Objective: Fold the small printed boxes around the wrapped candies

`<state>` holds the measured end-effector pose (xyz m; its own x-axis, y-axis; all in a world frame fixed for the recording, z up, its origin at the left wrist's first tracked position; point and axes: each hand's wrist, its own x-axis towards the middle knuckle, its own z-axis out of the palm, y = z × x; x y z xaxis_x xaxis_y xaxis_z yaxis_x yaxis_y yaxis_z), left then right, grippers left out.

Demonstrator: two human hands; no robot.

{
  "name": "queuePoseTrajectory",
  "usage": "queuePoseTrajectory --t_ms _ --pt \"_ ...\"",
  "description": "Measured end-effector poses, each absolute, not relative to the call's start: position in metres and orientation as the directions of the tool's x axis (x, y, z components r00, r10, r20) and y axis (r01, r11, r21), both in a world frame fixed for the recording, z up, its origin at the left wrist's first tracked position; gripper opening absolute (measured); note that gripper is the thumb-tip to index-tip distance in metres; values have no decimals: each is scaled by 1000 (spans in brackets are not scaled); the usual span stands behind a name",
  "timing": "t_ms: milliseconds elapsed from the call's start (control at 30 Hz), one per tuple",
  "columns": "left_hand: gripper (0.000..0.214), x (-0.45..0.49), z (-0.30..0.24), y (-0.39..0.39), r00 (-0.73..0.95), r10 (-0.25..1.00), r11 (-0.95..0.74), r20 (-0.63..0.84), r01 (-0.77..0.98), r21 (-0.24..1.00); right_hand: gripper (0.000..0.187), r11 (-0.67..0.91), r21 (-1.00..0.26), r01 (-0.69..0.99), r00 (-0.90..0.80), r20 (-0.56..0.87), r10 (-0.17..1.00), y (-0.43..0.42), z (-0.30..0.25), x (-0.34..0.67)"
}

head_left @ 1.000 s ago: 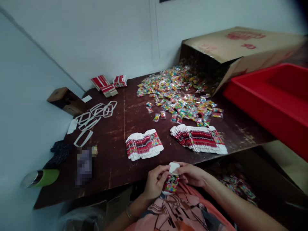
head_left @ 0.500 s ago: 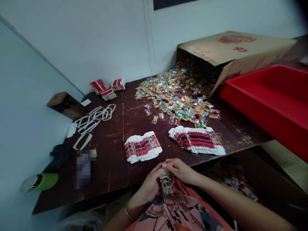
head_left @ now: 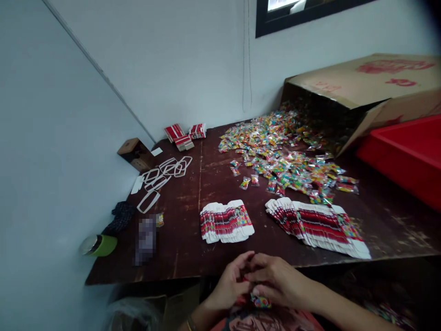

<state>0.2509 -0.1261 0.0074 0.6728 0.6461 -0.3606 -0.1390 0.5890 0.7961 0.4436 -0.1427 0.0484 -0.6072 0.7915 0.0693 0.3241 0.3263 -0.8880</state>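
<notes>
My left hand (head_left: 230, 284) and my right hand (head_left: 275, 281) meet just below the near edge of the dark wooden table (head_left: 186, 211), both closed around a small colourful printed carton (head_left: 260, 302) that peeks out under the fingers. On the table right above them lie two fanned stacks of flat red-and-white cartons, a shorter stack (head_left: 225, 222) and a longer stack (head_left: 319, 225). Behind these spreads a heap of small wrapped candy packets (head_left: 279, 151).
A tipped cardboard box (head_left: 361, 87) spills the packets at the back right, beside a red plastic tray (head_left: 409, 156). White cardboard cut-out frames (head_left: 161, 174), a wooden block (head_left: 136, 154), more red cartons (head_left: 182, 135), a green bottle (head_left: 99, 245) and dark cloth (head_left: 120, 216) sit along the left.
The small carton's white flap was up, then pressed shut under my fingers. My hands dropped lower and closed over the carton while the view swung up and left.
</notes>
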Motion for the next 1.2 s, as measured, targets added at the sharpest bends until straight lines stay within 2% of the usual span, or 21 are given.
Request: queuePoseTrajectory --t_ms 100,167,200,233,300,333,367,433,500,533,600,700,767,800,867,933,1100,1200 --pt "82 243 15 -108 672 652 416 -352 70 906 29 372 -835 405 -637 34 770 -111 46 447" --pt "86 233 22 -93 674 610 290 -417 299 909 28 349 -704 618 -529 -44 848 -67 44 455" --pt "81 227 26 -86 689 562 193 -458 429 882 20 282 -588 758 -390 -63 919 -41 43 461" --pt "70 221 30 -80 708 504 77 -494 533 843 20 222 -527 820 -290 -48 956 -16 42 467" --pt "42 210 39 -73 742 413 -120 -529 620 775 35 110 -457 882 -134 -19 991 30 41 479" --pt "31 207 42 -72 745 400 -142 -534 626 767 38 71 -450 890 -86 -11 996 47 41 485" --pt "26 205 44 -72 738 412 -95 -534 618 781 37 38 -445 895 -46 -8 999 60 41 489" --pt "33 206 45 -72 688 492 160 -533 531 832 33 -5 -455 891 3 -6 1000 72 41 494" --pt "47 213 40 -72 614 597 411 -516 318 854 31 -26 -484 875 29 -1 1000 65 42 493" --pt "52 217 37 -71 576 647 478 -499 204 855 30 -31 -497 867 37 2 999 56 44 490" --pt "55 228 30 -68 517 719 523 -465 38 851 27 49 -587 808 -55 6 998 28 49 482" --pt "53 244 23 -66 515 730 544 -449 -41 838 21 274 -825 494 -399 65 915 -21 59 466" --pt "55 254 22 -65 541 717 531 -440 -15 847 20 268 -905 330 -437 105 894 -44 64 460" --pt "57 258 22 -65 554 711 512 -433 15 859 20 226 -917 328 -380 91 921 -50 65 459" --pt "58 263 23 -66 566 710 453 -419 88 887 17 147 -914 378 -251 52 967 -53 65 460" --pt "56 266 24 -67 561 721 391 -407 155 907 10 150 -887 438 -239 46 970 -50 64 464" --pt "49 264 22 -70 537 743 338 -399 214 916 15 459 -657 599 -445 204 872 -59 59 462" --pt "46 261 21 -73 524 743 327 -417 261 908 18 524 -566 637 -490 228 842 -71 56 459"
